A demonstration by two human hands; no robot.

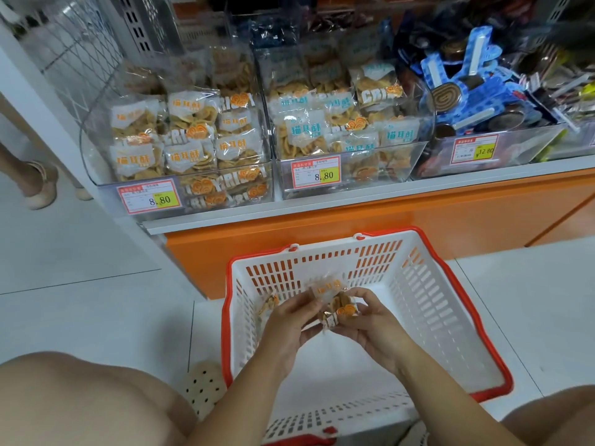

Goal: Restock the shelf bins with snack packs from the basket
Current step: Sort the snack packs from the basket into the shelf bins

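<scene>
As my left hand (289,320) and right hand (370,323) pinch packs (342,312) over the basket (434,300), I should lift both gently to the left bin (93,162).

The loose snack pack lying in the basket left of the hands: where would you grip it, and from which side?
Probably pinch the loose pack by its upper edge, coming from above and the right: it lies low, close to the basket's left wall, which blocks that side. The left hand hides part of it, so its exact shape is unclear.
</scene>
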